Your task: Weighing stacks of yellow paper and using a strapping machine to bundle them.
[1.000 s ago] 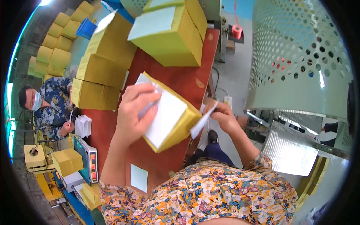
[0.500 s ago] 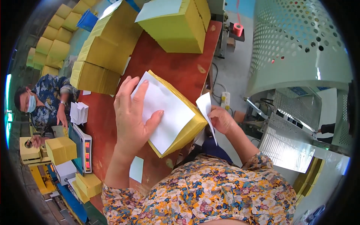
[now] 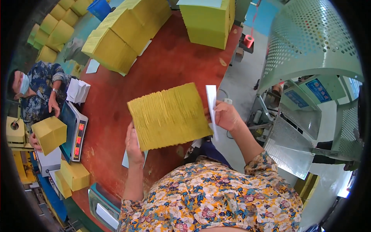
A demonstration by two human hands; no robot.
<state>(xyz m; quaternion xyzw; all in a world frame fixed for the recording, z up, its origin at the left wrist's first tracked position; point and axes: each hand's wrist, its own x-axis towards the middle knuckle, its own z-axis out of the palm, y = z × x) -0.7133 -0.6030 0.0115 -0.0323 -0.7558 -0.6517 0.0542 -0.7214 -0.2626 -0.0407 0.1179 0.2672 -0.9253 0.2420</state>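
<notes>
A thick stack of yellow paper (image 3: 170, 116) is tilted above the red table in front of me, its ridged sheet edges facing up. My left hand (image 3: 134, 146) grips the left end of the stack, with the fingers partly hidden behind it. Beside the opposite end, my right hand (image 3: 228, 116) pinches a narrow-looking white sheet (image 3: 211, 110), seen nearly edge-on. That sheet stands close against the stack's right side; I cannot tell whether they touch.
Tall yellow paper stacks (image 3: 127, 33) and another block (image 3: 205, 25) stand on the far part of the red table (image 3: 108, 127). At left, a co-worker holds a yellow block (image 3: 49, 135) beside a digital scale (image 3: 75, 135). A perforated metal machine (image 3: 313, 42) stands at right.
The yellow stack has been turned over onto its side, so the white sheet on its face is out of sight. My left hand went from that face to the left end. The co-worker lifted a yellow block.
</notes>
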